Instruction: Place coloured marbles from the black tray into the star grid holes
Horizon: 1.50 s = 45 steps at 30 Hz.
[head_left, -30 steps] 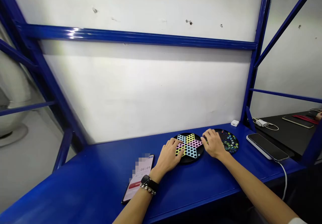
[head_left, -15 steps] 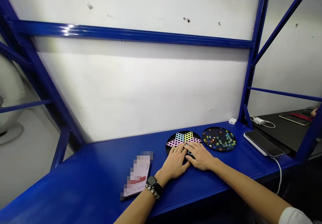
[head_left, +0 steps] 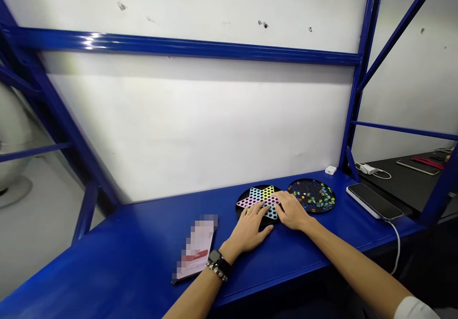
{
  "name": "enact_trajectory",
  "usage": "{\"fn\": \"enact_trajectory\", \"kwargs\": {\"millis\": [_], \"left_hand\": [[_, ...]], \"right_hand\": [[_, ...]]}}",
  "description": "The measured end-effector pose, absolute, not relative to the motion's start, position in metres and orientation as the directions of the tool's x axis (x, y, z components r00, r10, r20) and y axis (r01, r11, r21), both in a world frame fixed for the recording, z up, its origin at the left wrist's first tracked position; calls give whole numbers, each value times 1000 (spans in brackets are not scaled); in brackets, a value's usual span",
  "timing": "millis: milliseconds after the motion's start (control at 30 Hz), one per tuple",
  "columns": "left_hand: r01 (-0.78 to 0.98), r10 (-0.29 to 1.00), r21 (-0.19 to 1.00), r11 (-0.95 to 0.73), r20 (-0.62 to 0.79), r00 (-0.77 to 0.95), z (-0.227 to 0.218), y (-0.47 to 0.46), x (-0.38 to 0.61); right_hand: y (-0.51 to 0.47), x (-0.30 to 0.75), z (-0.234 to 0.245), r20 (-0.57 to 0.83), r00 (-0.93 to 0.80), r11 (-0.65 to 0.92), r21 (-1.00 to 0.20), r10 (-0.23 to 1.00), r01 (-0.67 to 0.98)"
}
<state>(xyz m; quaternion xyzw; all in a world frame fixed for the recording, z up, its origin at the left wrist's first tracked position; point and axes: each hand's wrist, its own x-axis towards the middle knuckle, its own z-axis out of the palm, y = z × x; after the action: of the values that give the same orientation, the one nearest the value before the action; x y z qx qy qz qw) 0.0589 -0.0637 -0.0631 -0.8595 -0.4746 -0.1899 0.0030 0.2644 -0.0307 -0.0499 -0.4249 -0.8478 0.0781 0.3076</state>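
A round black game board (head_left: pixel 257 197) with a pastel star of holes lies on the blue shelf (head_left: pixel 143 242). My left hand (head_left: pixel 248 228) rests flat at its near edge, fingers stretched out, a watch and bead bracelet on the wrist. My right hand (head_left: pixel 291 210) lies on the board's right side, fingers spread, between the board and a round black tray (head_left: pixel 315 195) holding several coloured marbles. Neither hand holds anything that I can see.
A phone (head_left: pixel 195 252) lies left of my left arm. Another phone (head_left: pixel 374 201) on a white cable lies at the right end, with a small white charger (head_left: pixel 330 170) by the wall. Blue rack posts frame the shelf. A black table (head_left: pixel 404 185) stands at the right.
My right hand came back from the marble tray onto the star board and has shifted slightly right. My left hand slid a little toward me along the board's near edge.
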Motion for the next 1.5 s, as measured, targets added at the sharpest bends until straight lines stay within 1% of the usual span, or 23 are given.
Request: {"fn": "enact_trajectory", "kwargs": {"millis": [67,100,167,233,300,367,467,633,700,800,867,1067,1167,1267,1400,1500], "left_hand": [[817,818,197,-543,346,460,-63,-62,57],[817,821,210,-537,354,448,-63,-62,57],[819,829,237,-523,365,424,-61,-61,56],[820,838,259,-510,366,406,-59,-61,56],[819,842,275,-504,369,394,-56,-62,56],[814,841,289,-503,380,385,-54,-62,56],[803,839,313,-507,395,376,-49,-64,58],[797,840,325,-510,388,379,-46,-65,59],[798,839,319,-511,388,382,-47,-64,58],[798,836,317,-513,397,380,-48,-63,58],[797,836,320,-512,397,378,-48,-63,57],[792,841,328,-516,370,395,-45,-65,58],[796,842,323,-513,368,393,-45,-65,58],[789,830,316,-526,390,398,-46,-64,58],[769,811,317,-555,411,416,-49,-63,57],[759,803,320,-566,421,422,-50,-62,56]], "right_hand": [[-20,283,-44,501,-246,472,-394,829,788],[-15,295,-41,495,-142,369,-398,857,840],[-6,319,-40,422,31,151,-392,906,907],[1,340,-42,329,120,8,-361,937,932],[5,353,-46,266,139,-44,-336,954,941],[6,355,-49,244,131,-43,-333,961,942],[5,346,-51,251,89,2,-340,964,940],[3,328,-59,286,-102,192,-307,953,932],[4,324,-62,284,-161,244,-285,945,927],[5,318,-64,254,-201,267,-258,946,929],[6,316,-64,243,-199,258,-244,949,935],[5,313,-60,280,-205,269,-213,938,939],[3,312,-59,335,-208,298,-245,919,923],[2,310,-60,377,-239,360,-294,895,885],[4,308,-64,333,-299,404,-315,894,859],[9,308,-68,315,-313,419,-367,896,831]]}}
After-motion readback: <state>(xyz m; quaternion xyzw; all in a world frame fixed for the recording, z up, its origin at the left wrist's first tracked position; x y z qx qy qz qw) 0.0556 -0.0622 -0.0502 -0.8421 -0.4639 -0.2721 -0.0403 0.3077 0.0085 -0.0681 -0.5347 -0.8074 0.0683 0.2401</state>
